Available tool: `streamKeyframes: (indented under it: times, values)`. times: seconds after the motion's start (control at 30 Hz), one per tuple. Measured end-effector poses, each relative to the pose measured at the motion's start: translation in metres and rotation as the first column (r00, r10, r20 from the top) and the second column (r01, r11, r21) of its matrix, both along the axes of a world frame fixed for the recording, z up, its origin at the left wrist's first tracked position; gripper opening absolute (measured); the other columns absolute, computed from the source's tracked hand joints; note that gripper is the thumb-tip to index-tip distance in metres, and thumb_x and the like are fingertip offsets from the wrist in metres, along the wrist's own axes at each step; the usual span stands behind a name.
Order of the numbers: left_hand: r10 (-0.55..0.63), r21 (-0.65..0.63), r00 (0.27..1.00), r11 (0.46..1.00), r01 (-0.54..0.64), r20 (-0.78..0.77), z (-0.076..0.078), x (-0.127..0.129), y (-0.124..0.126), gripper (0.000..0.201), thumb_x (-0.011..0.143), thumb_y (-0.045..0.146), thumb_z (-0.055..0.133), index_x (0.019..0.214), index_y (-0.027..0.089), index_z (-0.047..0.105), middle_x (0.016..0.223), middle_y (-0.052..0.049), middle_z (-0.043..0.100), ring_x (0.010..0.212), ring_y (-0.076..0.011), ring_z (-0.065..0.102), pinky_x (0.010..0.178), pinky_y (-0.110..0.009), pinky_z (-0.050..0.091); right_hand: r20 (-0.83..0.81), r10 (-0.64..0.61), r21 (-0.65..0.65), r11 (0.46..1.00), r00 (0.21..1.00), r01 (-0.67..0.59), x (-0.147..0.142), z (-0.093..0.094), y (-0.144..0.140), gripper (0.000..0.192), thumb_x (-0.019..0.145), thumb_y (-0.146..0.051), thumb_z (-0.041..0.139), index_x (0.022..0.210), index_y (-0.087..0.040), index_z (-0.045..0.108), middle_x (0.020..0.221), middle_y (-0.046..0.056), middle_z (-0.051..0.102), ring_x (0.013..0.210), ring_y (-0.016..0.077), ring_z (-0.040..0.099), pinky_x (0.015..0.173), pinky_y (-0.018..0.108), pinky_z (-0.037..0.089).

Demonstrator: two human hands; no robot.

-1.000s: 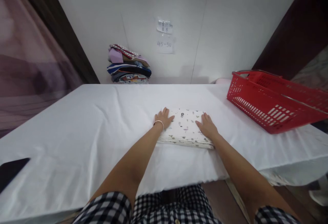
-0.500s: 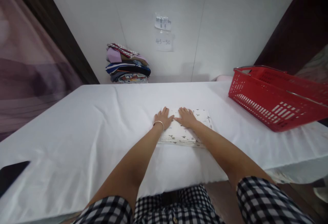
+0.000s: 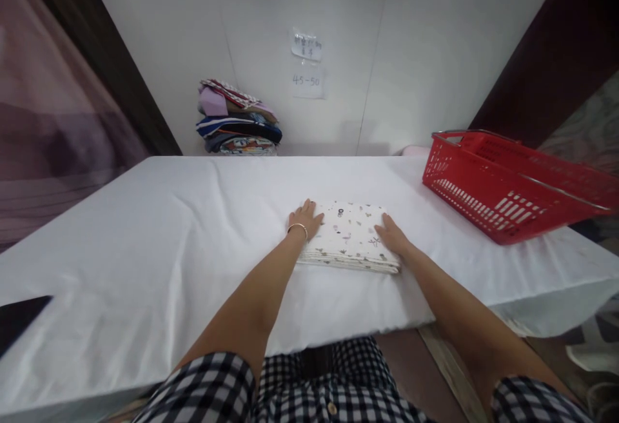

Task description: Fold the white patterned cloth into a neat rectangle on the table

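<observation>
At the frame's far left edge, a dark flat object (image 3: 19,320) is lying on the white-covered tabletop (image 3: 159,229). Mid-frame, the left hand (image 3: 304,218) is pressing flat, fingers spread, on the folded white printed cloth (image 3: 349,242); the right hand (image 3: 393,236) is resting open on its right edge. The cloth looks soft, light and floppy, probably best lifted from beneath both side edges. A red plastic basket (image 3: 503,184) is sitting at the right.
</observation>
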State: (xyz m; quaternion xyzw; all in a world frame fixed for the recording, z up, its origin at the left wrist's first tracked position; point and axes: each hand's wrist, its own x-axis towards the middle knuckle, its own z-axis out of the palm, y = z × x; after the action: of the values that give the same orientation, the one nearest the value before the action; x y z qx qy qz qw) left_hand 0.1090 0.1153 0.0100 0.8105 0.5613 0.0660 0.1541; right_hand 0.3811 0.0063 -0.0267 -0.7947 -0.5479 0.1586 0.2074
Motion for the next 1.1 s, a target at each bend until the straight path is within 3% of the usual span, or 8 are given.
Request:
streamKeyframes:
  times: [0.13, 0.33, 0.47, 0.63, 0.77, 0.87, 0.97, 1.1]
  values:
    - [0.113, 0.067, 0.994, 0.991, -0.113, -0.006, 0.005, -0.004, -0.004, 0.058, 0.086, 0.049, 0.028, 0.137, 0.021, 0.031, 0.146, -0.011, 0.030, 0.128, -0.0279, 0.036, 0.100, -0.042, 0.032, -0.112, -0.028, 0.055, 0.998, 0.993, 0.034, -0.011, -0.003, -0.045, 0.069, 0.084, -0.045, 0.038, 0.143, -0.012, 0.024, 0.147, 0.008, 0.029, 0.135, 0.0222, 0.027, 0.111, 0.036, 0.024]
    - [0.186, -0.115, 0.982, 0.976, -0.186, -0.014, 0.015, -0.022, -0.030, 0.065, 0.081, 0.054, 0.041, 0.131, 0.013, 0.033, 0.128, -0.020, 0.050, 0.112, -0.0298, 0.053, 0.088, -0.039, 0.042, -0.206, -0.048, 0.184, 0.979, 0.977, 0.087, -0.034, -0.009, -0.088, 0.066, 0.086, -0.048, 0.035, 0.143, -0.017, 0.024, 0.145, 0.007, 0.032, 0.134, 0.0237, 0.029, 0.109, 0.043, 0.027]
    - [0.215, -0.115, 0.976, 0.971, -0.209, 0.036, 0.016, -0.050, -0.043, 0.070, 0.080, 0.056, 0.045, 0.133, 0.015, 0.029, 0.117, -0.019, 0.059, 0.107, -0.0293, 0.057, 0.085, -0.039, 0.044, -0.146, -0.048, 0.205, 0.976, 0.988, 0.077, -0.063, -0.010, -0.077, 0.066, 0.088, -0.044, 0.032, 0.145, -0.014, 0.017, 0.147, 0.009, 0.026, 0.135, 0.0228, 0.025, 0.111, 0.042, 0.024]
    - [0.437, -0.040, 0.893, 0.900, -0.435, 0.107, 0.015, -0.098, -0.041, 0.067, 0.080, 0.053, 0.047, 0.134, 0.016, 0.031, 0.120, -0.018, 0.058, 0.109, -0.0283, 0.056, 0.085, -0.037, 0.044, -0.037, 0.127, 0.142, 0.983, 0.991, -0.120, -0.100, -0.003, -0.041, 0.063, 0.092, -0.044, 0.025, 0.145, -0.011, 0.015, 0.149, 0.009, 0.022, 0.137, 0.0178, 0.020, 0.112, 0.034, 0.022]
    - [0.479, -0.074, 0.865, 0.878, -0.473, 0.150, 0.012, -0.118, -0.048, 0.069, 0.079, 0.054, 0.050, 0.134, 0.017, 0.033, 0.121, -0.016, 0.057, 0.108, -0.0289, 0.056, 0.085, -0.038, 0.044, -0.118, 0.169, 0.209, 0.968, 0.979, -0.142, -0.103, 0.000, -0.031, 0.063, 0.092, -0.048, 0.026, 0.143, -0.013, 0.022, 0.148, 0.009, 0.025, 0.136, 0.0177, 0.023, 0.112, 0.034, 0.021]
    - [0.389, 0.120, 0.890, 0.897, -0.425, 0.239, 0.004, -0.119, -0.065, 0.059, 0.081, 0.047, 0.049, 0.130, 0.016, 0.040, 0.126, -0.015, 0.054, 0.115, -0.0281, 0.050, 0.091, -0.039, 0.041, -0.214, 0.154, 0.390, 0.919, 0.965, -0.060, -0.095, -0.002, -0.041, 0.061, 0.089, -0.052, 0.031, 0.138, -0.015, 0.035, 0.147, 0.008, 0.029, 0.136, 0.0196, 0.025, 0.112, 0.037, 0.020]
    - [0.128, 0.408, 0.956, 0.883, -0.231, 0.263, -0.007, -0.115, -0.086, 0.043, 0.085, 0.041, 0.045, 0.122, 0.019, 0.051, 0.127, -0.011, 0.053, 0.119, -0.0259, 0.045, 0.098, -0.041, 0.035, -0.184, 0.197, 0.572, 0.818, 0.963, -0.058, -0.091, -0.005, -0.054, 0.053, 0.088, -0.049, 0.035, 0.128, -0.017, 0.050, 0.139, 0.009, 0.042, 0.131, 0.0199, 0.033, 0.111, 0.038, 0.023]
    - [-0.147, 0.501, 0.972, 0.865, 0.037, 0.181, -0.015, -0.110, -0.105, 0.031, 0.088, 0.038, 0.044, 0.108, 0.024, 0.061, 0.116, -0.007, 0.061, 0.110, -0.0230, 0.052, 0.100, -0.044, 0.029, -0.266, 0.187, 0.633, 0.774, 0.946, 0.025, -0.091, -0.007, -0.063, 0.045, 0.085, -0.044, 0.043, 0.112, -0.015, 0.061, 0.122, 0.011, 0.057, 0.117, 0.0210, 0.048, 0.103, 0.037, 0.033]
